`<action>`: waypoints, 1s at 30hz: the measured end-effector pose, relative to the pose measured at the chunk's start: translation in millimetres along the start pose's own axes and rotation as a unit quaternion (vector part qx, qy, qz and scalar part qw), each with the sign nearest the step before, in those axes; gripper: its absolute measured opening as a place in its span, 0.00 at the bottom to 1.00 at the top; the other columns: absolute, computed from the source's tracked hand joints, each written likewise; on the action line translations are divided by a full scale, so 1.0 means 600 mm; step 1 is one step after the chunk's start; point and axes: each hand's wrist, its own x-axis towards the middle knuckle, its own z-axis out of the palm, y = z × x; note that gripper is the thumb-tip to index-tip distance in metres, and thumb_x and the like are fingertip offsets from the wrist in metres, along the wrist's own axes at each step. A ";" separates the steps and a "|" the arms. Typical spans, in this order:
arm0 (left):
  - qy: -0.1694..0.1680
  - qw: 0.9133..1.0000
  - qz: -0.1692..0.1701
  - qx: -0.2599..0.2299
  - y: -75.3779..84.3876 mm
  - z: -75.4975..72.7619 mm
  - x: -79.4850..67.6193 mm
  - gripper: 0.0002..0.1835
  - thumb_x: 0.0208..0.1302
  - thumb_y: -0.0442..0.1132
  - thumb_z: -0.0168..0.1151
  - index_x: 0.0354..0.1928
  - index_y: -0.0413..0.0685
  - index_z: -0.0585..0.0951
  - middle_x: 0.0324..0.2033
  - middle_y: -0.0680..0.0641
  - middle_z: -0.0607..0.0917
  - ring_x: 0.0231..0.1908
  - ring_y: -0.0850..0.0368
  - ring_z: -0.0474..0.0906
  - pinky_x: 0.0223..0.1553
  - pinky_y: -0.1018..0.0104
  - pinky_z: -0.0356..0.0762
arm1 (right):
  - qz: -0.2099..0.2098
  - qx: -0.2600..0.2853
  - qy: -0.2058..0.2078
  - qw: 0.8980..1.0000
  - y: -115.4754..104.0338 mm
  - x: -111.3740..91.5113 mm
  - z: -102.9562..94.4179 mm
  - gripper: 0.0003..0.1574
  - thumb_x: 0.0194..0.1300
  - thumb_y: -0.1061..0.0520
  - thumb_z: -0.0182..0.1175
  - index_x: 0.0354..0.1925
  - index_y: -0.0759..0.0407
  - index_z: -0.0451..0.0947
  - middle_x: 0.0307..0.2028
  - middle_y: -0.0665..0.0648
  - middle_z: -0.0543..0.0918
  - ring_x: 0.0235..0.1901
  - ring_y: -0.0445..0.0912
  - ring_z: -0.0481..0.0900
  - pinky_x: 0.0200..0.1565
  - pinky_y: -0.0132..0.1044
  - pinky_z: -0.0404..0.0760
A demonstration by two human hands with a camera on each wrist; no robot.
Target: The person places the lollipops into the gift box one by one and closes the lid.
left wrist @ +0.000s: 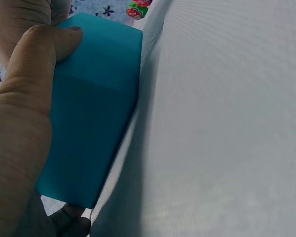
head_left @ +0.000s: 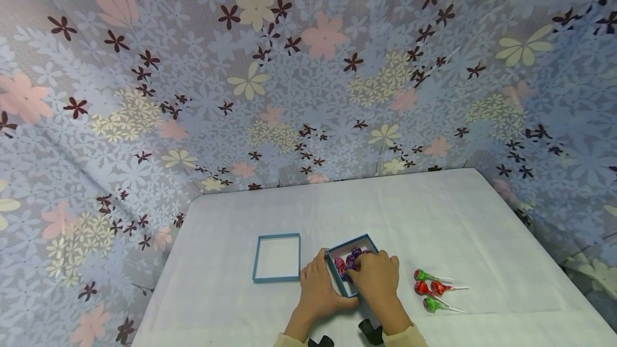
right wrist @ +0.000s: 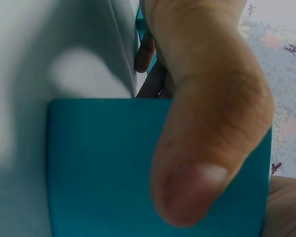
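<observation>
A blue-edged open box point(head_left: 338, 273) stands tilted in plan on the white table, with several purple and pink lollipops point(head_left: 340, 265) inside. My left hand point(head_left: 320, 288) grips its near left corner: the thumb point(right wrist: 195, 187) presses along the blue near wall point(left wrist: 98, 98), while the fingers lie along the left side. From above, my right hand point(head_left: 378, 277) reaches over the right wall into the box, fingers bent down among the lollipops. I cannot tell whether it pinches one, as the hand covers its fingertips.
Left of the box lies a shallow blue-rimmed white tray or lid point(head_left: 277, 280). To the right, red lollipops point(head_left: 421, 287) and green lollipops point(head_left: 430, 304) lie with sticks pointing right. Two black objects point(head_left: 371, 332) appear at the wrists. Flowered fabric point(head_left: 289, 95) hangs behind the table point(head_left: 520, 261).
</observation>
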 end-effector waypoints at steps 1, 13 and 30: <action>0.000 1.000 0.001 0.002 0.000 0.000 0.000 0.74 0.29 0.76 0.76 0.75 0.44 0.53 0.65 0.40 0.71 0.61 0.46 0.68 0.60 0.43 0.62 | 0.000 0.001 0.001 1.000 0.000 0.000 0.000 0.17 0.49 0.40 0.78 0.30 0.50 0.90 0.25 0.50 0.86 0.31 0.52 0.76 0.41 0.53 0.66; -0.001 1.000 0.000 -0.006 -0.004 0.004 0.002 0.74 0.29 0.77 0.75 0.75 0.45 0.53 0.65 0.41 0.71 0.61 0.46 0.68 0.61 0.42 0.62 | -0.005 -0.001 -0.005 1.000 -0.002 -0.001 -0.005 0.16 0.50 0.42 0.78 0.28 0.51 0.89 0.26 0.52 0.87 0.32 0.53 0.77 0.40 0.54 0.68; -0.001 1.000 -0.001 -0.010 -0.005 0.006 0.002 0.74 0.29 0.77 0.76 0.75 0.46 0.53 0.65 0.40 0.71 0.61 0.45 0.67 0.61 0.42 0.61 | -0.015 -0.007 -0.012 1.000 0.003 0.001 -0.008 0.17 0.50 0.41 0.77 0.30 0.52 0.90 0.24 0.51 0.86 0.30 0.53 0.77 0.40 0.54 0.72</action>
